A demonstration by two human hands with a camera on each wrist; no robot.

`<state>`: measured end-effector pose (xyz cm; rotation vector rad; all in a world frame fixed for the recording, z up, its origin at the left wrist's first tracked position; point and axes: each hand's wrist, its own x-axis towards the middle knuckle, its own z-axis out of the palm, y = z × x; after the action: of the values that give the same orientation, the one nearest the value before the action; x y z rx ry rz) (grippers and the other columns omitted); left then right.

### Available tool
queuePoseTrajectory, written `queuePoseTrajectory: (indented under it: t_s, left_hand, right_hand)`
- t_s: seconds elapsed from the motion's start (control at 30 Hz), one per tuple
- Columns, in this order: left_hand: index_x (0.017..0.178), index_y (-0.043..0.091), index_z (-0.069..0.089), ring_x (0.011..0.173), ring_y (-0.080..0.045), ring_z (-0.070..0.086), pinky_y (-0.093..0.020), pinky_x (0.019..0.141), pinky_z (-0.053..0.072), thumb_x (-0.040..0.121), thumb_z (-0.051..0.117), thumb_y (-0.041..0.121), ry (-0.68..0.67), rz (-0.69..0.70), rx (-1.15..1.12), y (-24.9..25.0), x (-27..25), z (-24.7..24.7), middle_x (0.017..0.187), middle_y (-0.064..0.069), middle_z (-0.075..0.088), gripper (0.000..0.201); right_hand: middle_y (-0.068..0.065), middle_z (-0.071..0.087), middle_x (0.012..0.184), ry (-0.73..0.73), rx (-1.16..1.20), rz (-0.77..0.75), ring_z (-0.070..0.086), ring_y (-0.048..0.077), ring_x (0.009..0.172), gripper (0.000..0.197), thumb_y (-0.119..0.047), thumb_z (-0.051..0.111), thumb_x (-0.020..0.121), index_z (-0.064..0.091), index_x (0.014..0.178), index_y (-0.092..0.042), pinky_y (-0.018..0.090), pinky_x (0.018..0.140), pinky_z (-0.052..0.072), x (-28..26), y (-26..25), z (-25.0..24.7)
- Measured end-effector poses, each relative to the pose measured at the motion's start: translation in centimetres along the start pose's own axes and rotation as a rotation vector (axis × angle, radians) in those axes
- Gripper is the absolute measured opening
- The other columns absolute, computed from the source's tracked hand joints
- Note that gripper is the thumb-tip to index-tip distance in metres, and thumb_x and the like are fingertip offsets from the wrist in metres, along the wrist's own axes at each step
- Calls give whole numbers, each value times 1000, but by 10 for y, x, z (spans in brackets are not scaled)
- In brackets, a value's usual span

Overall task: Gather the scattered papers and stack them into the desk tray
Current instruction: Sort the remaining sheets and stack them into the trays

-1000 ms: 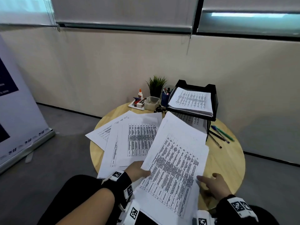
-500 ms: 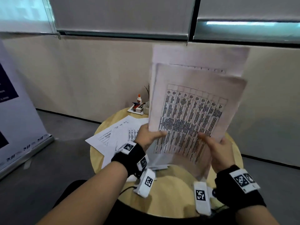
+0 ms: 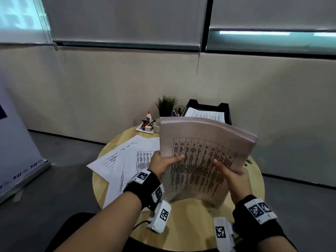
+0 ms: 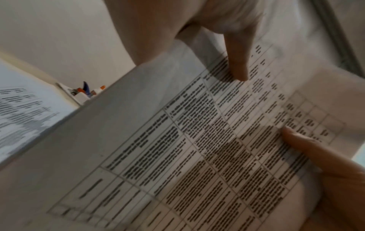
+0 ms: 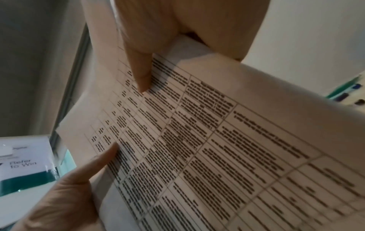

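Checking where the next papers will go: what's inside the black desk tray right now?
A printed sheet lies in the tray. The held stack covers the tray's front, so the rest is hidden.

The stack of papers (image 3: pixel 203 160) is held up over the near side of the surface (image 3: pixel 183 220), left hand (image 3: pixel 161 164) on its left edge and right hand (image 3: pixel 231 175) on its right. More loose sheets (image 3: pixel 125 160) lie on the surface to the left. At the back there's the desk tray (image 3: pixel 209 113) with paper in it, a plant (image 3: pixel 165 105) just left of that, and a glue bottle (image 3: pixel 148 116) further left.

dim indoor light | pale glare at window strip (image 3: pixel 272 32) | wrist views blurred | head view edges bowed
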<state>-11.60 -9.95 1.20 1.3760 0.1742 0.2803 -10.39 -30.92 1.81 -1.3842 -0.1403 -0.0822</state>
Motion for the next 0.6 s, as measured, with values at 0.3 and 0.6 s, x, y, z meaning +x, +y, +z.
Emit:
queuePoseTrajectory:
  t_s: [0.3, 0.6]
  left_hand:
    - [93, 10, 66, 96, -25, 68, -26, 83, 54, 67, 80, 6, -87, 39, 2, 1, -3, -1, 97, -13, 72, 30]
    - [92, 13, 66, 94, -22, 69, -30, 87, 55, 71, 77, 3, -62, 110, -31, 21, -5, 14, 98, -13, 72, 26]
  right_hand:
    - [0, 75, 96, -26, -9, -3, 71, 15, 90, 49, -36, 85, 57, 72, 100, -15, 37, 82, 53, -9, -1, -12]
    - [-4, 76, 91, 16, -4, -75, 71, 10, 86, 19, -8, 74, 76, 72, 93, -18, 29, 76, 52, -4, -17, -10]
